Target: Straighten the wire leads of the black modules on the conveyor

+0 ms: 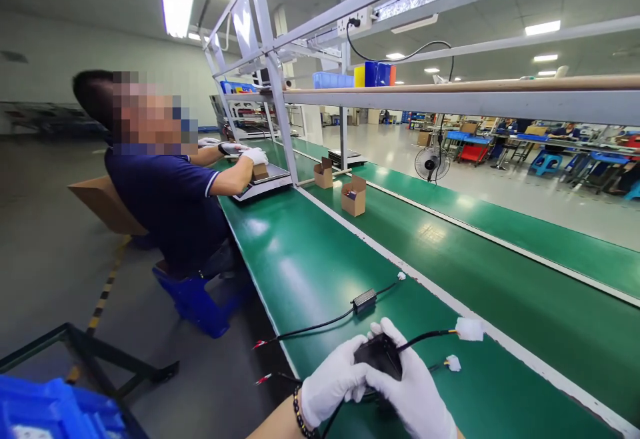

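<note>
Both my hands wear white gloves and hold a black box-shaped module [379,353] over the green bench. My left hand [333,380] has its fingers closed on the near left side. My right hand [419,392] grips the right side, its fingertips up at the far edge. A black cable leaves the module to the right and ends in a white wrapped connector [470,329]. Just beyond lies a finned black module [364,301] with cables at both ends. Partly hidden under my hands, another cable shows red and white wire ends [264,379]; a smaller white connector [453,363] lies to the right.
Two open cardboard boxes [354,197] stand on the belt beyond the white rail [395,267]. A co-worker [160,192] in gloves sits at left, hands over a scale-like platform [265,180]. A metal frame with a shelf [450,95] spans overhead. A blue crate [60,409] is lower left.
</note>
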`<state>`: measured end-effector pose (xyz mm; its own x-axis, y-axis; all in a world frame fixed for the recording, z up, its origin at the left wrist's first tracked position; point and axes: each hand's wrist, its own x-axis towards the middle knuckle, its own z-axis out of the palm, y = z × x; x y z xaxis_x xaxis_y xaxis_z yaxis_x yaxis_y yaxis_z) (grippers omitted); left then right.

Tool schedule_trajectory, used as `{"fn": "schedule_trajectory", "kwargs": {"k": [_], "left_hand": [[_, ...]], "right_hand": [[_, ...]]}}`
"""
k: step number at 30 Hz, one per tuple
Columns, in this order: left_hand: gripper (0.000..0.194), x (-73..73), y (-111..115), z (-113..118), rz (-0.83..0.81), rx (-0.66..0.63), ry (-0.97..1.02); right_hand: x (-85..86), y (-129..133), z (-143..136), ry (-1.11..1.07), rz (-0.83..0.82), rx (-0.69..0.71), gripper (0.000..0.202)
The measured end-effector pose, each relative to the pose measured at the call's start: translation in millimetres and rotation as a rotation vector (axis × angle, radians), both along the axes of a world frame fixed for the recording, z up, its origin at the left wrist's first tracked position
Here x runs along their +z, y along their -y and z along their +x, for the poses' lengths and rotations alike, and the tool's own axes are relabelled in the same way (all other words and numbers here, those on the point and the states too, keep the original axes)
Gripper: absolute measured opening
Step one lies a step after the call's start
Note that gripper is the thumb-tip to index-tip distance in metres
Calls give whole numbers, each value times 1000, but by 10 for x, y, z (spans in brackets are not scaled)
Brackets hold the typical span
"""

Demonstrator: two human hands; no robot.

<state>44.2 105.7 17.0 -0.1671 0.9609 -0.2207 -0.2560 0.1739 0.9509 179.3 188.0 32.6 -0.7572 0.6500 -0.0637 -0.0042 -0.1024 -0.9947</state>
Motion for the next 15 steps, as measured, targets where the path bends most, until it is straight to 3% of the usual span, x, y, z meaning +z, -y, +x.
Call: {"fn": "schedule_trajectory", "kwargs": {"k": [3, 6, 8, 11, 13, 15], "left_hand": [[25, 16, 13, 77, 2, 86, -79], [18, 70, 72, 147, 26, 238, -365], [15, 81, 123, 166, 128, 343, -702], [20, 25, 169, 167, 343, 447, -1141], [22, -36, 170, 177, 422, 489, -1314], [22, -80, 161, 206, 415, 504, -1400]], "right_hand": [[-43, -63, 32, -39, 16, -23, 47], [-45, -148, 44, -82, -5, -67, 46], [-69, -158, 6, -141, -49, -77, 54], [-183, -65, -120, -192, -126, -109, 85], [-274, 32, -208, -156, -143, -202, 106], [-327, 99, -255, -124, -160, -285, 109]]}}
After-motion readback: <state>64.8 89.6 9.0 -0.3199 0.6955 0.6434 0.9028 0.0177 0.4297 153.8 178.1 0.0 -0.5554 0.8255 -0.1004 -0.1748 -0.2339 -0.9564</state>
